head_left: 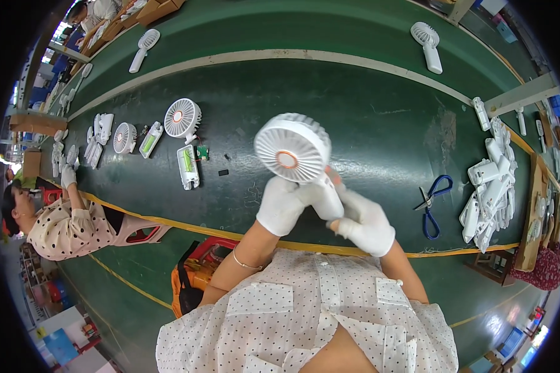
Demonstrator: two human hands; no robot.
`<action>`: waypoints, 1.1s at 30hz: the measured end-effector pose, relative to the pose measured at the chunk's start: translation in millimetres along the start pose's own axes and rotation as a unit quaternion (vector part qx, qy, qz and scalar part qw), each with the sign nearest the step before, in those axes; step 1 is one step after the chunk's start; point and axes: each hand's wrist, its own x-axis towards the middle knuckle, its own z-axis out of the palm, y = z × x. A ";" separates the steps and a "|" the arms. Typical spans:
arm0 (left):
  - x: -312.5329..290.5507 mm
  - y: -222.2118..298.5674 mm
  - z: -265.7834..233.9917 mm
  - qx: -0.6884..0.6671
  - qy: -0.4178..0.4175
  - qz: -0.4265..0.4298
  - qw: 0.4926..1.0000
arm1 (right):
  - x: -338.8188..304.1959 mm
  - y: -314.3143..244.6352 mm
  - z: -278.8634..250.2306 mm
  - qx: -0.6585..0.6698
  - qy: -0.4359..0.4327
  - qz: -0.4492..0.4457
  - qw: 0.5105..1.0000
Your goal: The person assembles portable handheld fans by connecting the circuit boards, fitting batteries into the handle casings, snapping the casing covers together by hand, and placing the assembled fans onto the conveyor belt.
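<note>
A white handheld fan (292, 149) with an orange ring at its hub is held up over the bench in front of me. My left hand (283, 205), in a white glove, is closed on it just below the round head. My right hand (364, 224), gloved too with bare fingertips, closes on the handle (327, 200) from the right, its fingers a little blurred. To the left lie an opened handle shell (188, 168) with a green battery, a small green circuit board (203, 152) and a fan head (183, 118). Blue-handled scissors (432, 207) rest to the right.
White handle casings (493, 186) are heaped at the right end of the bench. More fan parts (125, 137) lie toward the left, where a co-worker (68, 224) sits. Beyond a pale rail (280, 55), finished fans (427, 46) lie on a green strip. An orange-red chair (211, 267) stands beside me.
</note>
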 end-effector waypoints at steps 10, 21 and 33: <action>-3.0 7.4 11.6 0.004 -0.091 -0.030 0.995 | 7.8 -7.5 18.6 0.043 0.064 0.113 0.991; 6.1 -18.6 -10.8 0.016 -0.012 0.075 0.997 | 29.6 -7.4 10.0 0.093 0.071 0.077 0.990; -11.6 54.6 -166.4 0.561 0.462 0.084 0.681 | 230.6 -73.9 -250.4 -0.693 0.416 -0.056 0.586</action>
